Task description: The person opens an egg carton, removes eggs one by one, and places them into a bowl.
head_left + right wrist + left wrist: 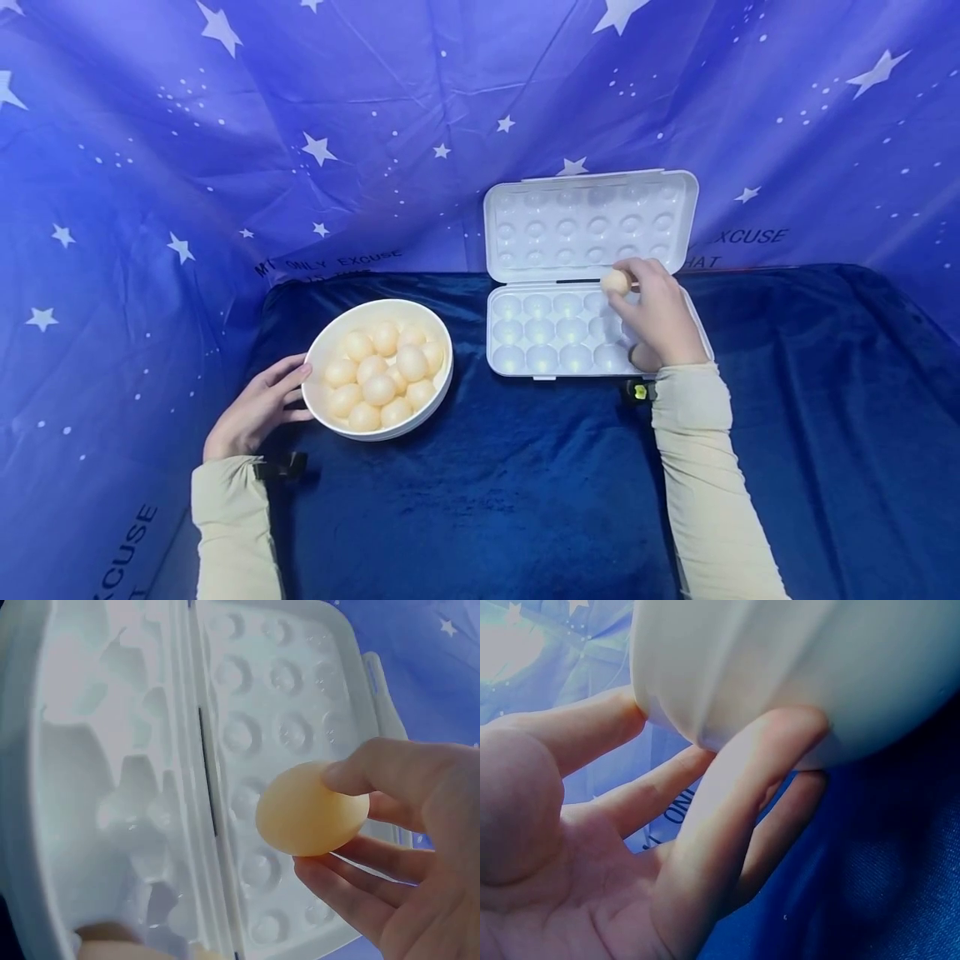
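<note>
My left hand (258, 408) holds the left side of a white bowl (444, 392), with fingertips at its rim and against its outer wall. Light-brown eggs (378, 389) are heaped in the bowl. In the left wrist view, spread fingers (705, 825) touch the bowl's lower wall (795, 667). Over the back of an open white egg box (489, 337), my right hand (660, 321) pinches one egg (311, 810) between thumb and fingers. Egg-coloured shapes (112, 930) show at the lower left of the right wrist view, partly cut off. My right hand hides the box's right-hand cups.
The box lid (592, 267) stands raised at the back, leaning towards a blue star-patterned curtain (420, 100). Dark blue cloth (480, 500) covers the table. A black wrist camera (281, 467) sits at the left cuff.
</note>
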### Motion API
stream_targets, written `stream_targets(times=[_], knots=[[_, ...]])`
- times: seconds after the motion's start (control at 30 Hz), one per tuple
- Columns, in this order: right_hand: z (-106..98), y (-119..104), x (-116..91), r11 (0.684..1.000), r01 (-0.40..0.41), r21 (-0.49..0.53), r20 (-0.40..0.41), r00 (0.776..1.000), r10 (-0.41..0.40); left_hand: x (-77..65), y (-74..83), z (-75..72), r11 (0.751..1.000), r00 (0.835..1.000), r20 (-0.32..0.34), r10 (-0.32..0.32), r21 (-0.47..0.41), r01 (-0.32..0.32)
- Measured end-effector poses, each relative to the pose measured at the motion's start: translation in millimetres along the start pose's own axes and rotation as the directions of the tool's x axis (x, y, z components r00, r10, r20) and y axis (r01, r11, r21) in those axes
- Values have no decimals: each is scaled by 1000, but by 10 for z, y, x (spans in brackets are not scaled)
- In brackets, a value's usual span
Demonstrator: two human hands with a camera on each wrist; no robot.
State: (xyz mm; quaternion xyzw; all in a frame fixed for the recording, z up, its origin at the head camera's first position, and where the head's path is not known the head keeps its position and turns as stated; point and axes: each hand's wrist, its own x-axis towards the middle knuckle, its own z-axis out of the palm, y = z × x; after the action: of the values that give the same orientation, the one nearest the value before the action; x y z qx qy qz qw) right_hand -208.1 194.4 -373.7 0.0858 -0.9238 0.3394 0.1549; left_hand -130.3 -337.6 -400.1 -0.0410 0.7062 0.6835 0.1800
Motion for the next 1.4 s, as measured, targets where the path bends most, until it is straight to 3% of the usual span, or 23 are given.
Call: stream_targets(times=[0.27,0.47,0.7,0.93,1.2,1.4], knots=[[19,-119,8,1000,19,9,27,999,-20,15,1,-9,1000,1000,0,4,3,-4],[131,-283,10,995,83,48,40,996,-85,-30,-54,-32,1000,1000,-19,-14,22,15],[259,-719,109,982,159,98,51,985,-164,-57,-73,-61,1000,1000,-22,-16,19,16],[357,-1112,69,959,204,195,34,976,-214,4,-44,10,1000,1000,-10,1,31,-1],[507,-1246,4,952,234,197,77,964,-253,24,-26,33,999,1000,-10,2,44,-1],[637,-1357,-43,939,285,194,124,942,-312,6,-7,-7,999,1000,-18,-2,51,3]])
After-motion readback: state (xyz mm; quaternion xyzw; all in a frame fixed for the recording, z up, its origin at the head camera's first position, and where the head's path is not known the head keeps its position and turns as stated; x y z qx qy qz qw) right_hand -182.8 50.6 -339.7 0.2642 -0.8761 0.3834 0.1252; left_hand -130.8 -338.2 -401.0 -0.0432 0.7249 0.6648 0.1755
